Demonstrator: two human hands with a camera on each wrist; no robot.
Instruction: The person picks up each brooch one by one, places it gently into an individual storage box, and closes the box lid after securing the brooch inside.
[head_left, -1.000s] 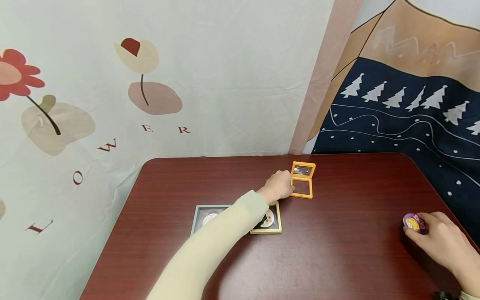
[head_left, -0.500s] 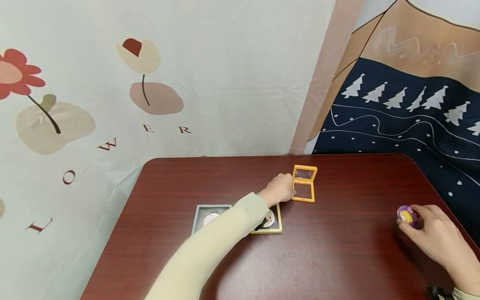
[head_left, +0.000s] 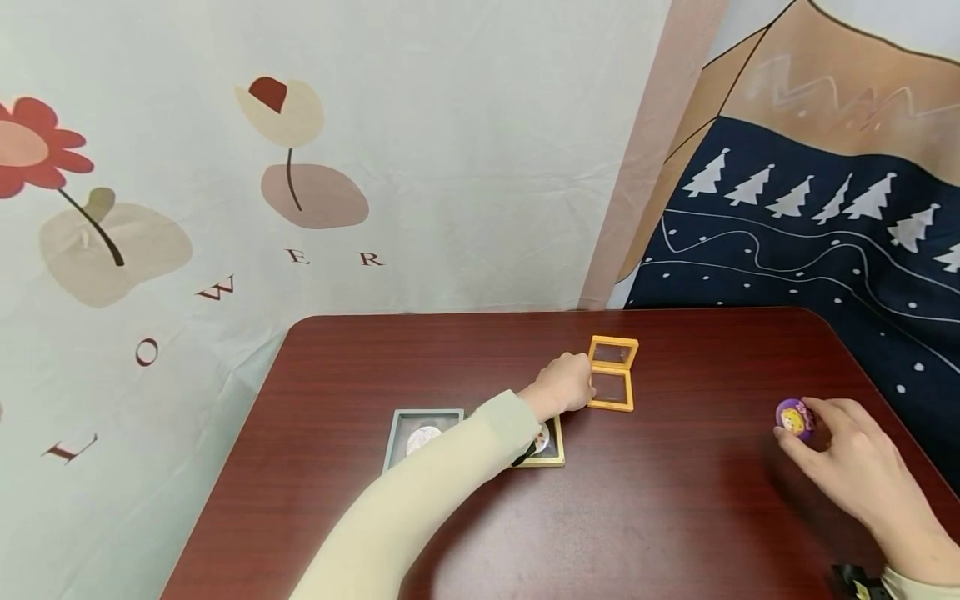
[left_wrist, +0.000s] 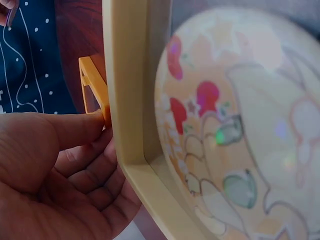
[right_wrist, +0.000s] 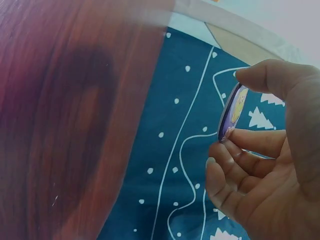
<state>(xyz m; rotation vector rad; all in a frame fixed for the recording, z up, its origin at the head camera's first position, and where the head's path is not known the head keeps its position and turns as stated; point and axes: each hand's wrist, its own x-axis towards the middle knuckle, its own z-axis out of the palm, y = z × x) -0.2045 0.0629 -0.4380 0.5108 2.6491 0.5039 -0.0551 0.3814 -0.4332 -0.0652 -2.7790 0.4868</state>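
Observation:
My left hand (head_left: pixel 567 382) pinches the left edge of a small orange-yellow hinged frame (head_left: pixel 611 407), which stands opened out on the table. In the left wrist view the thumb presses that orange frame (left_wrist: pixel 93 75) against the curled fingers. On the right, my right hand (head_left: pixel 855 454) holds a round purple badge (head_left: pixel 795 419) above the table, its yellow cartoon picture facing up. The right wrist view has the badge (right_wrist: pixel 233 111) nearly edge-on, between thumb and index finger.
A grey-blue frame (head_left: pixel 392 442) with a round white badge (head_left: pixel 423 437) lies left of the left forearm, partly covered by the sleeve. Beside it is a pale yellow frame (head_left: pixel 560 454) with another round badge (left_wrist: pixel 210 115). The dark red table (head_left: pixel 675 500) meets patterned cloths behind.
My right hand has carried the purple badge leftward and slightly away from me. My left hand and the orange-yellow frame have shifted slightly right and toward me.

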